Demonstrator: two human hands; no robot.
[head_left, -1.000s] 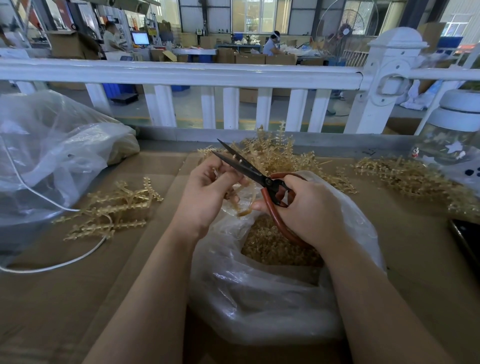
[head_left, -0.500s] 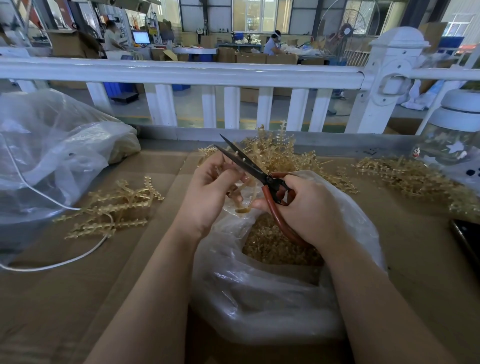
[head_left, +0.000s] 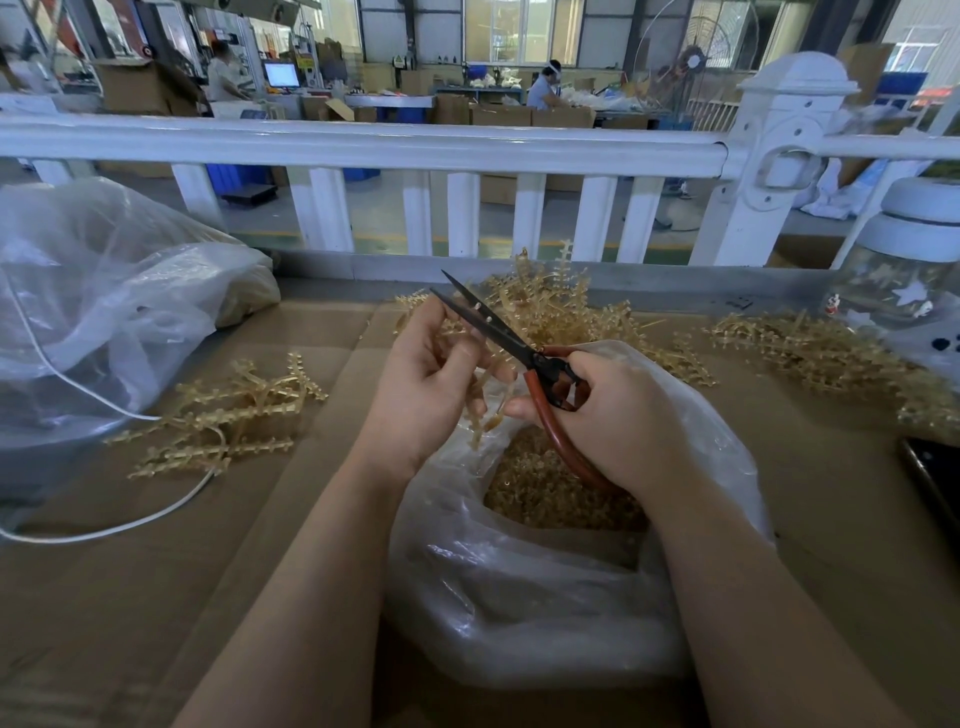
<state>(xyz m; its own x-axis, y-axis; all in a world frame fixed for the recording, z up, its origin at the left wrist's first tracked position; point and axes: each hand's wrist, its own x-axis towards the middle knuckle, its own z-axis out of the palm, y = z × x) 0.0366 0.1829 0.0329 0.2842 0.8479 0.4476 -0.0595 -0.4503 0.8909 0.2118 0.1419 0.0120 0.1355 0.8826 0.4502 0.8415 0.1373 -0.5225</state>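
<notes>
My right hand (head_left: 618, 421) grips black scissors (head_left: 498, 332) by their red-brown handles, blades slightly apart and pointing up-left. My left hand (head_left: 426, 384) holds a tan plastic sprue strip (head_left: 485, 410) between thumb and fingers, right beside the blades; the strip's lower end hangs over an open clear plastic bag (head_left: 545, 587). Inside the bag lies a heap of small tan cut pieces (head_left: 550, 493). Both hands hover above the bag's mouth.
Tan sprue strips lie in piles at the left (head_left: 228, 415), behind the hands (head_left: 566, 312) and at the right (head_left: 821, 353). A big clear bag (head_left: 104, 306) and white cable (head_left: 104, 530) sit left. A jar (head_left: 904, 275), a dark phone (head_left: 935, 478) and a white railing (head_left: 363, 148) border the cardboard table.
Both hands have risen slightly with the scissors and strip. The blades have narrowed a little around the strip. Everything else stays where it was.
</notes>
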